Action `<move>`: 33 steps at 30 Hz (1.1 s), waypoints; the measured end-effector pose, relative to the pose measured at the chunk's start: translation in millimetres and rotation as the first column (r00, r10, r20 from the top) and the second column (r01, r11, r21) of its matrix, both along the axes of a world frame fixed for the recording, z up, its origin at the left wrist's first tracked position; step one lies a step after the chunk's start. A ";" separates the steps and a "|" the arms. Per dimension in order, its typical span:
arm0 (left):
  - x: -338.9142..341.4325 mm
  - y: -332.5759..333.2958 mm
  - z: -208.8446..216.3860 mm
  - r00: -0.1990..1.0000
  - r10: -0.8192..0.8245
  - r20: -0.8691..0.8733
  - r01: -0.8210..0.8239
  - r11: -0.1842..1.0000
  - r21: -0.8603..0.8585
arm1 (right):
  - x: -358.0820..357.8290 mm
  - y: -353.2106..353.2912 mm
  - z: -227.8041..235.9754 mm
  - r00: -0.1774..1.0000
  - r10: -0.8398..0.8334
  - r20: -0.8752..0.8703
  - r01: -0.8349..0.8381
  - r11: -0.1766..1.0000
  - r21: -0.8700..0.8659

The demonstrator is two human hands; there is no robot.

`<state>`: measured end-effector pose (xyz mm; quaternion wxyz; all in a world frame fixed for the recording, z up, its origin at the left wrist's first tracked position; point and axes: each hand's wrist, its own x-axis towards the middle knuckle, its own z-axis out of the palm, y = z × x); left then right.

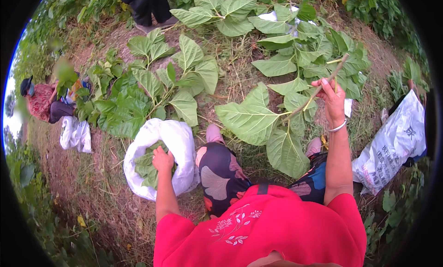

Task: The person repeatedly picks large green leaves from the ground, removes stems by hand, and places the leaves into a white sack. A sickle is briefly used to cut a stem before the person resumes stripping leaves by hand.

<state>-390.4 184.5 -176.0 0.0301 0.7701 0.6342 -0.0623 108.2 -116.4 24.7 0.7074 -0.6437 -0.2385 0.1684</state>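
Observation:
My right hand [333,101] is closed round a cut leafy branch [304,102], raised at the right. Its bare stem points up past my fingers, and a few large green leaves [251,117] hang off its lower end. My left hand [162,160] reaches into the mouth of a white sack [138,174] standing beside my knee. Its fingers are curled against green leaves [146,168] inside; the fingertips are partly hidden. A silver bangle circles my right wrist.
Leafy branches lie in a heap [318,59] ahead right and in another pile [124,105] ahead left. A printed white sack [392,142] leans at the right. One person [41,101] sits far left near a white sack [76,134]; another person's legs [143,8] stand ahead.

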 end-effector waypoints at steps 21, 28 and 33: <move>212.7 -86.0 236.3 0.359 -0.794 0.491 0.594 0.600 0.536 | 2.0 -62.4 48.0 0.999 0.010 0.034 -0.022 0.926 0.377; 314.0 -193.5 230.8 0.119 -0.910 0.398 0.901 0.268 0.342 | 4.8 -57.4 41.5 0.994 -0.059 -0.095 0.091 0.918 0.386; 353.0 -232.0 180.2 0.282 -0.895 0.347 0.813 0.415 0.409 | 5.4 -58.3 38.3 0.981 -0.095 -0.169 0.159 0.894 0.420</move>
